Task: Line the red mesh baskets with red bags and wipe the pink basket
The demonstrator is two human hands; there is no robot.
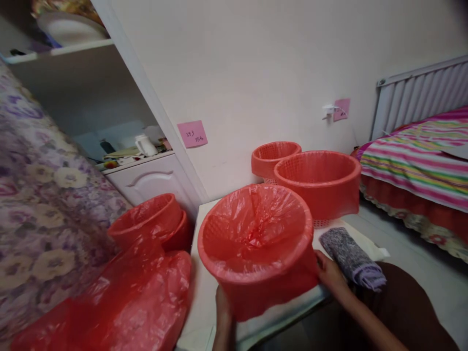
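A basket lined with a red plastic bag [256, 243] stands tilted toward me on a small white table [204, 292]. My left hand [223, 304] presses against its lower left side. At the lower right side my right hand [329, 275] touches the bag's edge. The fingers of both hands are largely hidden behind the bag. Two more lined baskets, a large one [318, 183] and a smaller one [275, 158], stand behind it.
A lined basket [153, 219] and loose red bags [127, 297] lie on the flowered cover [44, 204] at left. A folded grey cloth [353, 258] rests on the table's right. A striped bed [417, 161] is at right, a white cupboard [146, 178] behind.
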